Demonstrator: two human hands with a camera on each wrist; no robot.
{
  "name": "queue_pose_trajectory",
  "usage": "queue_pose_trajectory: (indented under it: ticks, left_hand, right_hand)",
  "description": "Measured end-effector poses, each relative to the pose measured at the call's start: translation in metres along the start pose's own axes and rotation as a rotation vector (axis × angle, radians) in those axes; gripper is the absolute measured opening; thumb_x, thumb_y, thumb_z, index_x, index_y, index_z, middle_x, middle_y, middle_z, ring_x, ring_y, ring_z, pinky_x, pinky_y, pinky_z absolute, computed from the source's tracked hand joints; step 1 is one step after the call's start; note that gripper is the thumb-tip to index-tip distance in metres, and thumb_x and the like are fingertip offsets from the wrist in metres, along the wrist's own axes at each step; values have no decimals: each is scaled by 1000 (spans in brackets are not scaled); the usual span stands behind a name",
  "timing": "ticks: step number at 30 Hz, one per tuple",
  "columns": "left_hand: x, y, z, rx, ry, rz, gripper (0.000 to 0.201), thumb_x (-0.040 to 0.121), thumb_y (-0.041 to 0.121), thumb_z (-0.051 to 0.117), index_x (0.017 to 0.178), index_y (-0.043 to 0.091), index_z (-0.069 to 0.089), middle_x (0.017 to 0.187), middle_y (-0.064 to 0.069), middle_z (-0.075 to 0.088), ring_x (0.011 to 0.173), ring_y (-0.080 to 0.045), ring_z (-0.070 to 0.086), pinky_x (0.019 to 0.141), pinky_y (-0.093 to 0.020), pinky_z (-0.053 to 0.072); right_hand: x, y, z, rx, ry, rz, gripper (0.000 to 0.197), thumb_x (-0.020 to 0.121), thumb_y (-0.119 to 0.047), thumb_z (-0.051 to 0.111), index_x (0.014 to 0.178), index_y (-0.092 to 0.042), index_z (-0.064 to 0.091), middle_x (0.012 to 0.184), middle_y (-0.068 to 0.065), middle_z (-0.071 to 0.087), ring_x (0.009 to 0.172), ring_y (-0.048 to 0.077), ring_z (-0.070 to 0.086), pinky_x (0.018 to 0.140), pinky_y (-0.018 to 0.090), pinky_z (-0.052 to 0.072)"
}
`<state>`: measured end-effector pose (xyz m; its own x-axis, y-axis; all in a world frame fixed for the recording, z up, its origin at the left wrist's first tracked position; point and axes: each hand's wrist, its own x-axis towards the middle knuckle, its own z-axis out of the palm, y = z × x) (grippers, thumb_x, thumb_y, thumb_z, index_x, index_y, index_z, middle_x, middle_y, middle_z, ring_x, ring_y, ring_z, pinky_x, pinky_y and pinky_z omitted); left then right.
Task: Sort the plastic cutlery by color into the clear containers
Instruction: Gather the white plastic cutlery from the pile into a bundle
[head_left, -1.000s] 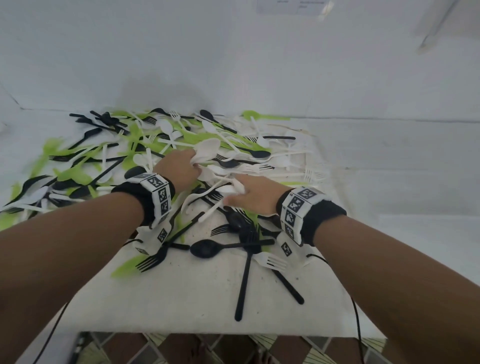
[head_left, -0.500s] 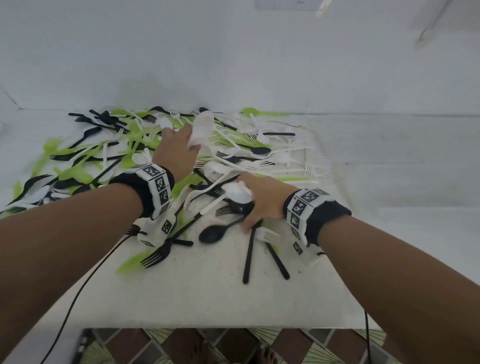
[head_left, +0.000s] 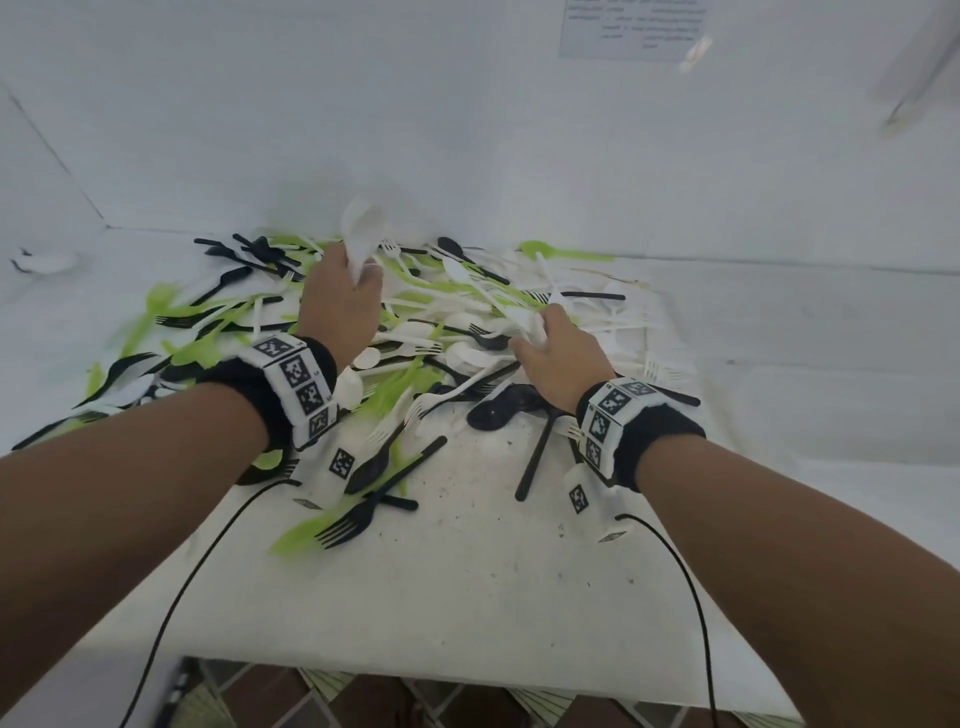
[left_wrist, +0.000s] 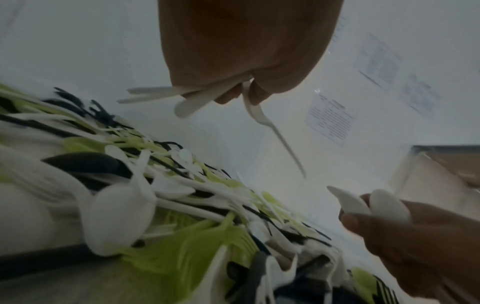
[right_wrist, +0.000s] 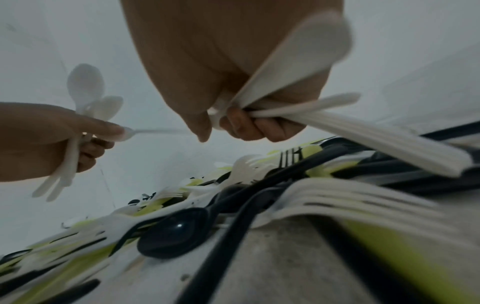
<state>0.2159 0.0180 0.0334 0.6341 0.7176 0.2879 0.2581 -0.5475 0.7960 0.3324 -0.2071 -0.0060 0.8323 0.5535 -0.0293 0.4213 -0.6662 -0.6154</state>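
Because the sorting goes by colour, both hands take only white pieces. The left hand (head_left: 340, 299) is closed around a small bundle of white spoons (head_left: 362, 228), the bowls pointing up and far, the handles coming out under the fist; one white fork (left_wrist: 270, 125) hangs down between its fingers. It is lifted above the far side of the pile, I think so that the bundle stays apart from the other colours. To the right and nearer, the right hand (head_left: 558, 353) is clamped on its own white pieces (right_wrist: 293, 82) and is low, just above the heap, probably to pick more white.

Around the hands the mixed cutlery (head_left: 431, 332), black, green and white, lies crossed over the white table (head_left: 467, 582). A black spoon (head_left: 491, 415) lies just beside the right wrist. The clear containers do not show in the head view; a clear box edge (left_wrist: 426, 170) shows at the right in the left wrist view, but I cannot tell what is inside.
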Motion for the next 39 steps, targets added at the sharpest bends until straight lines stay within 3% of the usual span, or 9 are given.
queue_pose_trajectory:
  ticks: [3, 7, 11, 18, 24, 26, 29, 35, 39]
  left_hand:
    - [6, -10, -18, -73, -3, -49, 24, 102, 31, 52, 114, 9, 52, 98, -3, 60, 84, -24, 57, 77, -35, 49]
    - [3, -22, -42, -136, -7, -93, 7, 102, 20, 52, 106, 15, 49, 83, -3, 54, 64, -12, 51, 51, -16, 43]
    - [-2, -30, -61, -131, -114, -67, 10, 96, 11, 60, 89, 14, 53, 74, -4, 50, 61, -15, 47, 61, -31, 45]
    - [2, -38, -70, -122, -163, -99, 11, 87, 20, 75, 90, 11, 70, 74, -1, 57, 57, -7, 48, 61, -24, 45]
    - [8, -38, -70, -68, -213, -81, 3, 90, 22, 75, 90, 21, 77, 73, -3, 62, 61, -10, 50, 59, -22, 45]
    - [8, -38, -68, -1, -288, -63, 7, 93, 21, 72, 93, 23, 78, 75, -6, 65, 60, -12, 51, 55, -22, 44]
    - [7, -36, -64, 17, -359, -23, 7, 94, 21, 71, 98, 22, 78, 61, 14, 62, 48, -1, 48, 45, -14, 39]
    - [17, -37, -63, -124, -203, -30, 18, 91, 23, 76, 109, 24, 75, 96, -3, 75, 80, -15, 63, 72, -23, 51]
    - [22, -40, -62, -227, -129, -61, 6, 91, 21, 74, 96, 18, 75, 77, 0, 65, 62, -6, 55, 58, -14, 46]
  right_hand:
    - [7, -16, 8, 11, -40, -35, 56, 94, -53, 63, 127, -16, 38, 93, 0, 56, 89, 27, 56, 76, 38, 45]
    - [18, -40, 25, -109, -117, -84, 50, 94, -44, 63, 129, -14, 44, 112, 4, 60, 97, 27, 55, 79, 37, 45]
    - [31, -49, 31, -282, -147, -62, 35, 96, -31, 57, 127, -14, 51, 118, 7, 57, 102, 29, 58, 78, 36, 45]
    - [49, -51, 43, -503, -224, -92, 20, 96, -40, 56, 98, -22, 49, 111, 4, 65, 91, 25, 57, 82, 38, 52]
    - [60, -57, 48, -383, -188, -50, 49, 96, -46, 55, 134, -17, 54, 128, 6, 63, 114, 29, 61, 82, 35, 45]
    - [62, -61, 51, -392, -204, -61, 49, 96, -49, 56, 133, -16, 54, 128, 6, 62, 111, 28, 60, 79, 34, 43]
    - [66, -65, 56, -406, -233, -43, 51, 93, -53, 61, 127, -15, 53, 121, 6, 62, 95, 25, 54, 75, 34, 42]
    - [73, -70, 61, -363, -255, -23, 54, 86, -53, 71, 122, -18, 51, 117, 5, 63, 96, 27, 57, 79, 36, 47]
    - [73, -73, 57, -225, -176, 16, 54, 88, -34, 71, 132, -17, 44, 115, 5, 60, 94, 28, 54, 77, 34, 43]
